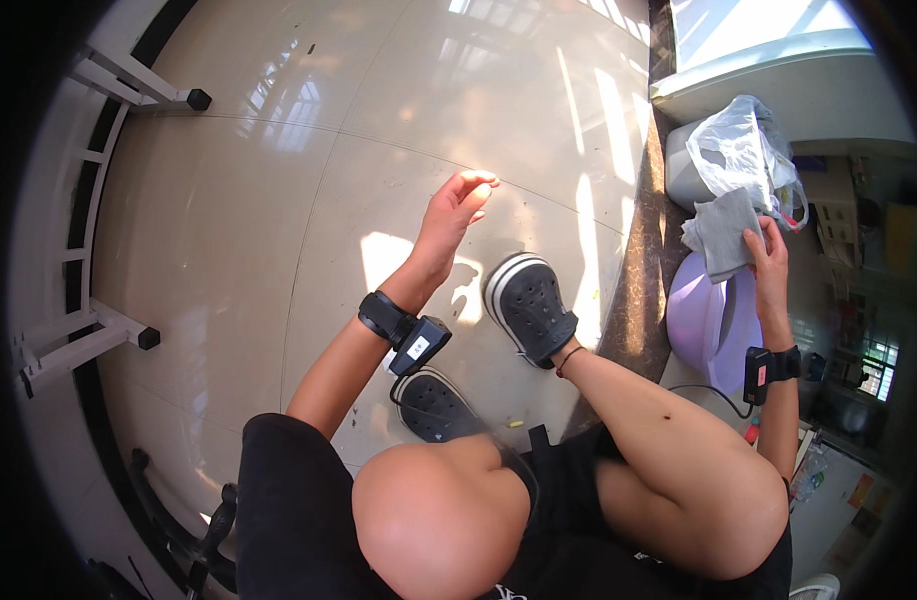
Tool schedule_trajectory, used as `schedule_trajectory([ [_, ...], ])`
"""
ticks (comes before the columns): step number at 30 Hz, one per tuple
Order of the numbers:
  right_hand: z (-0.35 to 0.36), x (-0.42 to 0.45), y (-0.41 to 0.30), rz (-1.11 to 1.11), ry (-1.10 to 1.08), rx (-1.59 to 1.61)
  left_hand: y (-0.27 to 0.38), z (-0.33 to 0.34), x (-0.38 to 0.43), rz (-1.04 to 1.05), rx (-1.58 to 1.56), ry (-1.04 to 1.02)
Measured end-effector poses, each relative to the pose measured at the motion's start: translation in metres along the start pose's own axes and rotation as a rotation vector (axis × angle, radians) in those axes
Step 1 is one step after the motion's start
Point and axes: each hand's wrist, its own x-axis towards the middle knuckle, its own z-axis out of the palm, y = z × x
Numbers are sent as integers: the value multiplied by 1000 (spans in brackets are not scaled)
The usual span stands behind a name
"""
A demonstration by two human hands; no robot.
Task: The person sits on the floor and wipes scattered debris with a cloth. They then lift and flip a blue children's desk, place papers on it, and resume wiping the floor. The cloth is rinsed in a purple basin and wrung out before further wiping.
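My right hand [770,255] grips a folded grey cloth [728,232] by its edge, at the right of the view. The cloth hangs over the rim of a light purple plastic basin [691,319]; whether the two touch I cannot tell. Just behind the cloth, a clear plastic bag [740,150] drapes over a grey bin [682,169]. My left hand [458,202] is held out above the tiled floor with its fingers curled and nothing visible in it. Thumb and fingertips come close together there, but a clear gap is hard to make out.
Beige floor tiles [226,247] spread ahead, with sunlight patches. White metal frame legs [121,330] with black caps stand at the left, and a black wheeled chair base [203,540] at lower left. My feet wear dark clogs [530,307]. A dark stone strip [631,300] runs along the right.
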Motion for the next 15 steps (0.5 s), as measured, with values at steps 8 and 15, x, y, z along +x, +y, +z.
schedule_trajectory([
  [8,155,6,-43,-98,-693,-64,15,68,-8,330,638,-365],
  [15,188,35,4,231,-770,725,0,66,5,-2,216,-13],
])
